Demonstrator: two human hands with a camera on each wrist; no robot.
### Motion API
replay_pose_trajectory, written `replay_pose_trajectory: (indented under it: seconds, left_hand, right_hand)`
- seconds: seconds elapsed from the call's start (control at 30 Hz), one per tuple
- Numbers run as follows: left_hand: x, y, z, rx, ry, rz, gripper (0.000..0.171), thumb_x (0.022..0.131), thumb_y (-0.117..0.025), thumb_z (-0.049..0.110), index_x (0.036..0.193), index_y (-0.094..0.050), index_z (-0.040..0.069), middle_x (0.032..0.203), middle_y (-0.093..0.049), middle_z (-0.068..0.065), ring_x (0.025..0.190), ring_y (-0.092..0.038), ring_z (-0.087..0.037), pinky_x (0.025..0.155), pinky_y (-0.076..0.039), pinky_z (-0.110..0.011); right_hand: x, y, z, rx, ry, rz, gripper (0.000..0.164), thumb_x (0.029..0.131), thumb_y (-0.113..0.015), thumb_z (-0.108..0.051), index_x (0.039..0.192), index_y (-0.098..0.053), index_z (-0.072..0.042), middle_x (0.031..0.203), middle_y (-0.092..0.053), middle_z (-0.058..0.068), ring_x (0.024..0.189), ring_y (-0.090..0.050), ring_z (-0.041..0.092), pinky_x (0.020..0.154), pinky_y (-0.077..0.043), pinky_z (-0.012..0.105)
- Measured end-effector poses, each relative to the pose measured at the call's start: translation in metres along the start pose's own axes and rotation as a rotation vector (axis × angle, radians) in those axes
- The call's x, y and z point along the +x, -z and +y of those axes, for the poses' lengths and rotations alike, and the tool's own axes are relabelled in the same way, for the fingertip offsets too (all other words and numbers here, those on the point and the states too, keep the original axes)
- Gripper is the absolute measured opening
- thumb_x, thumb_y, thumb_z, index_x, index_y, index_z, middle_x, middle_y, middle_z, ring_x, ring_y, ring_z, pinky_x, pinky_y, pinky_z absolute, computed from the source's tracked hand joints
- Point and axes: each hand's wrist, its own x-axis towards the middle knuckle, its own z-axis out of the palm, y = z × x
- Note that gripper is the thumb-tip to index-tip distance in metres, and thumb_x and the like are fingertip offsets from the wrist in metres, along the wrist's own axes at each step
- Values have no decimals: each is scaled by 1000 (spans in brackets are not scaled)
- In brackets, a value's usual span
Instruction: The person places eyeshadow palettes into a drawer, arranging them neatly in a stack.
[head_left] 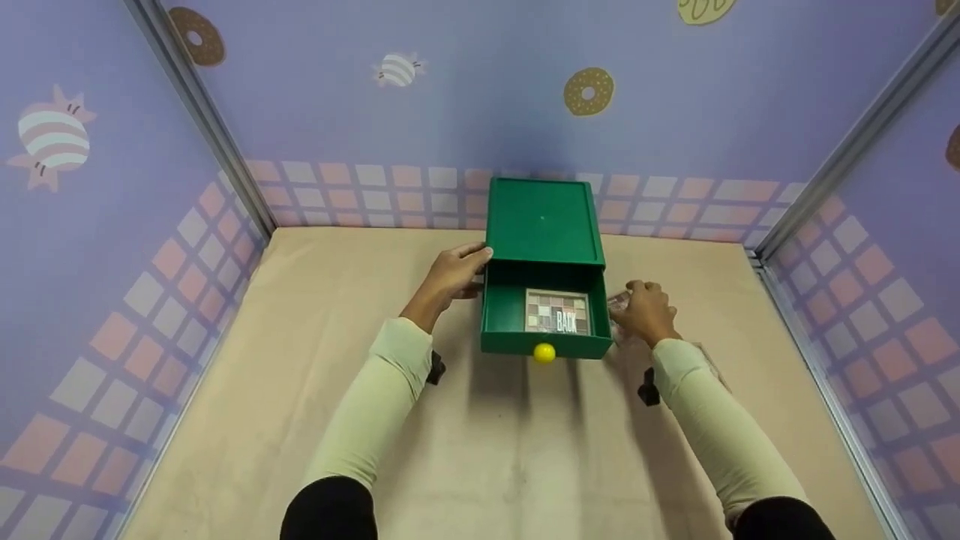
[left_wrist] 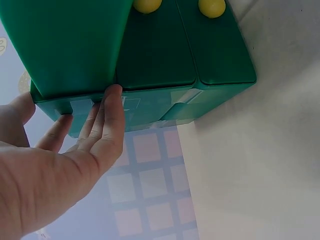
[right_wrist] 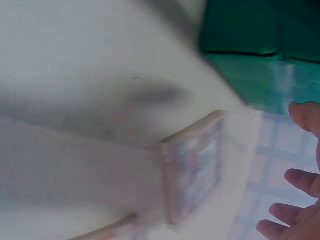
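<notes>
l. hand (head_left: 452, 274), fingers extended, is rested on the green drawer unit's side (left_wrist: 165, 106), while r. hand (head_left: 648, 310), spread w/ nothing held, is nearer the palette (right_wrist: 196, 167), laid on the table (head_left: 480, 465) right of it, long axis unclear.

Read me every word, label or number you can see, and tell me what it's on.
"BACK" (apparently; letters not crisp): on the palette in the open green drawer.
Too blurred to read, if there is any print: the tilted-looking case and the cut-off case, right wrist view.
</notes>
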Motion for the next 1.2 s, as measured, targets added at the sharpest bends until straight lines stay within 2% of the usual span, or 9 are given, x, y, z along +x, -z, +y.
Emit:
replay_pose_trajectory:
  seconds: [0.13, 0.33, 0.5, 0.63, 0.73, 0.93, 1.2]
  left_hand:
    - [-1, -3, -5, 4, -1, -1, 58, 103, -58, 45, 155, -47, 21, 142, -62, -15, 119, -69, -32, 102, -55, -49]
    - [-5, -3, -7, 20, -4, -21, 59, 103, -57, 45, 156, -44, 22, 139, -63, -15, 115, -71, -32, 102, -55, -48]
    - [-5, -2, -4, 28, -16, -8, 57, 103, -57, 45, 155, -47, 23, 136, -65, -15, 112, -71, -30, 99, -56, -48]
    - [-4, -2, -5, 16, -9, -8, 56, 104, -57, 43, 154, -47, 22, 139, -63, -16, 115, -70, -33, 102, -54, -51]
    - [-4, -2, -7, 13, 0, -11, 56, 104, -57, 42, 155, -47, 22, 141, -62, -16, 116, -70, -34, 103, -53, -52]
    - [-5, -2, -9, 13, 6, -4, 56, 104, -58, 43, 154, -47, 22, 139, -64, -16, 114, -71, -33, 101, -55, -50]
    - [-2, 1, 0, 37, -18, 21, 54, 103, -57, 44, 153, -50, 23, 137, -65, -15, 113, -72, -33, 99, -57, -48]
  right_hand:
    - [1, -14, 17, -25, -39, -35, 71, 95, -67, -36, 147, -43, 5, 156, -30, 37, 143, -29, 55, 112, -24, 72]
    - [1, -26, 40, -85, -85, -135, 89, 93, -70, -46, 153, -30, 6, 157, -25, 39, 144, -25, 58, 113, -22, 75]
    - [0, -33, 52, -99, -105, -200, 87, 96, -67, -46, 156, -28, 2, 150, -35, 36, 137, -34, 54, 110, -26, 73]
    - [-4, -39, 55, -106, -123, -228, 84, 97, -66, -49, 157, -29, -4, 149, -41, 31, 133, -41, 51, 107, -31, 71]
    - [-7, -44, 57, -126, -135, -223, 87, 94, -68, -53, 157, -30, -7, 149, -40, 30, 129, -43, 50, 105, -35, 70]
    - [-6, -47, 55, -152, -131, -166, 86, 91, -72, -52, 155, -34, -7, 143, -45, 29, 121, -46, 47, 103, -39, 66]
    - [5, -38, 49, -161, -13, -99, 68, 89, -74, -42, 141, -50, -5, 125, -57, 28, 113, -51, 47, 96, -37, 67]
